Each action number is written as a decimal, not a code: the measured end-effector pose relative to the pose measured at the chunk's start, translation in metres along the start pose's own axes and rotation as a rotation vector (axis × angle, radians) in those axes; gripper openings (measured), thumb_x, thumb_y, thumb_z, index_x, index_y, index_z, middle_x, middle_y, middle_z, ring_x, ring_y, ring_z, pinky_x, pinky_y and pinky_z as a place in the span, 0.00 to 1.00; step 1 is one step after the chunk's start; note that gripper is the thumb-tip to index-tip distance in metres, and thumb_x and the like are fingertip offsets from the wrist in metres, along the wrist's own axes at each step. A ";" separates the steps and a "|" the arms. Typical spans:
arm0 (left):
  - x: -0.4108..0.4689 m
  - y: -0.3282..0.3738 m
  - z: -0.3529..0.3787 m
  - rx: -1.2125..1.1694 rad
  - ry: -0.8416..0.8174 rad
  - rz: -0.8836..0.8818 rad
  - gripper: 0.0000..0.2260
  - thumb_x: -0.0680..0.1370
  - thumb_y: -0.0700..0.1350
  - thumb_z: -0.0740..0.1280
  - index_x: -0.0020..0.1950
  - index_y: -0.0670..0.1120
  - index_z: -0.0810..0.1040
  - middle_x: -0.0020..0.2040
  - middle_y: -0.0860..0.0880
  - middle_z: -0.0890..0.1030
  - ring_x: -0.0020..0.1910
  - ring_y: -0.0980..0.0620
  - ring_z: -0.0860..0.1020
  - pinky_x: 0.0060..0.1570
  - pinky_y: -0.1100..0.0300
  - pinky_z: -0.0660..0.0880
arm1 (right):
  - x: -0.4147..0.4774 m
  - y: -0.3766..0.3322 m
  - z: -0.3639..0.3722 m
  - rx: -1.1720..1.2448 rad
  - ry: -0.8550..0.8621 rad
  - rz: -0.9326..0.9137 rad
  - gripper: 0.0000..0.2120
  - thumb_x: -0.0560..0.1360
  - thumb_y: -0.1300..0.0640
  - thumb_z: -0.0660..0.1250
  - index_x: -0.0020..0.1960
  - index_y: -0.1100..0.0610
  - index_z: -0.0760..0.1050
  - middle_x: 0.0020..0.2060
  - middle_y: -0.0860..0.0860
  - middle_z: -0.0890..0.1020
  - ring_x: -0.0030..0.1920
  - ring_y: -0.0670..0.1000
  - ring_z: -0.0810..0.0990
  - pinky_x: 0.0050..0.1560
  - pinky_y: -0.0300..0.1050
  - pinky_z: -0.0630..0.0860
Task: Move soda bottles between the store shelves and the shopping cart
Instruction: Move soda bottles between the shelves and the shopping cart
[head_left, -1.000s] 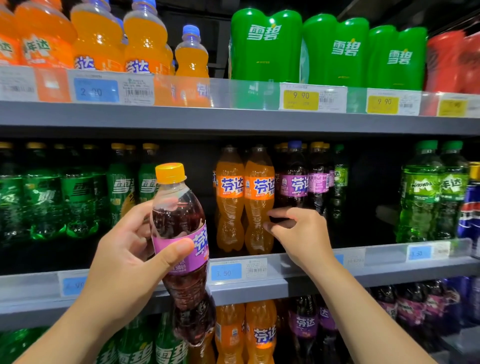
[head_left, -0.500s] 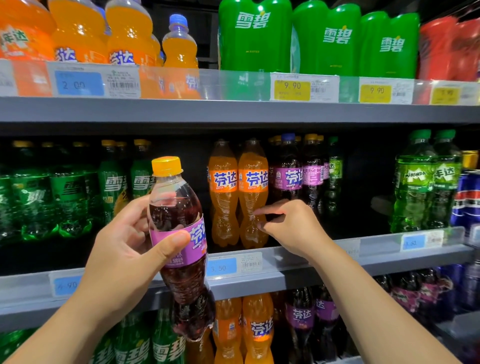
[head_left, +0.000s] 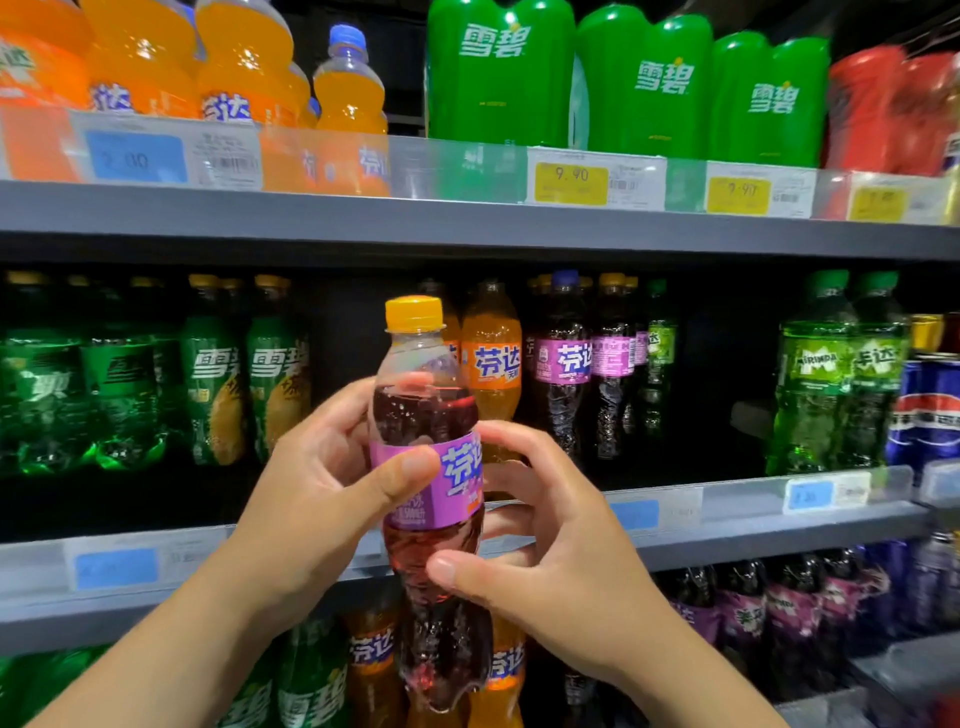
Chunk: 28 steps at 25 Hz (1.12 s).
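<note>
A grape soda bottle (head_left: 428, 415) with a purple label and an orange cap stands upright in front of the middle shelf (head_left: 727, 530). My left hand (head_left: 322, 499) grips it from the left, thumb across the label. My right hand (head_left: 545, 551) wraps round it from the right, thumb on the lower body. Behind it on the middle shelf stand orange soda bottles (head_left: 491, 364) and more purple-labelled grape bottles (head_left: 563, 364). No shopping cart is in view.
Green soda bottles (head_left: 218, 374) fill the middle shelf's left, green and blue bottles (head_left: 841, 374) its right. The top shelf (head_left: 467, 223) carries large orange bottles (head_left: 244, 62), green packs (head_left: 498, 73) and red packs (head_left: 888, 109). A lower shelf holds more bottles (head_left: 753, 608).
My right hand has left the orange bottles on the shelf and taken hold of the grape bottle. My left hand has carried that bottle rightward to the middle.
</note>
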<state>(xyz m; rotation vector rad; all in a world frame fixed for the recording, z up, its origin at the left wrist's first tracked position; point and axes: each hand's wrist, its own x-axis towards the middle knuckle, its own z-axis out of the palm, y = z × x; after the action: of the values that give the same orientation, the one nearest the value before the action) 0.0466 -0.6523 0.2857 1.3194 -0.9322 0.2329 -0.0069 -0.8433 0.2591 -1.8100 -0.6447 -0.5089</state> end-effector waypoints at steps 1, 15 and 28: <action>0.004 -0.002 0.006 -0.008 -0.016 -0.003 0.31 0.68 0.60 0.79 0.67 0.50 0.78 0.62 0.44 0.83 0.61 0.43 0.82 0.52 0.54 0.81 | -0.002 0.001 -0.002 -0.017 0.038 -0.022 0.35 0.68 0.47 0.81 0.68 0.31 0.68 0.60 0.40 0.82 0.57 0.48 0.83 0.48 0.42 0.81; 0.041 -0.023 0.038 0.326 -0.061 -0.014 0.21 0.70 0.64 0.71 0.61 0.61 0.78 0.58 0.57 0.83 0.58 0.56 0.81 0.56 0.54 0.78 | -0.012 -0.004 -0.080 -0.242 0.597 -0.087 0.33 0.65 0.49 0.83 0.67 0.42 0.75 0.51 0.43 0.83 0.50 0.46 0.85 0.51 0.43 0.82; 0.038 -0.045 0.015 0.577 -0.064 -0.025 0.21 0.70 0.65 0.67 0.62 0.62 0.74 0.56 0.66 0.79 0.59 0.63 0.78 0.54 0.63 0.76 | 0.017 0.035 -0.124 -0.447 0.674 -0.124 0.34 0.68 0.54 0.81 0.67 0.46 0.67 0.57 0.38 0.76 0.56 0.37 0.76 0.51 0.24 0.69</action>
<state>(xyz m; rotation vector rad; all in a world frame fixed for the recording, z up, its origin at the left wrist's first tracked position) 0.0923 -0.6920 0.2795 1.8749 -0.9365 0.4663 0.0249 -0.9674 0.2833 -1.8428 -0.1766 -1.3569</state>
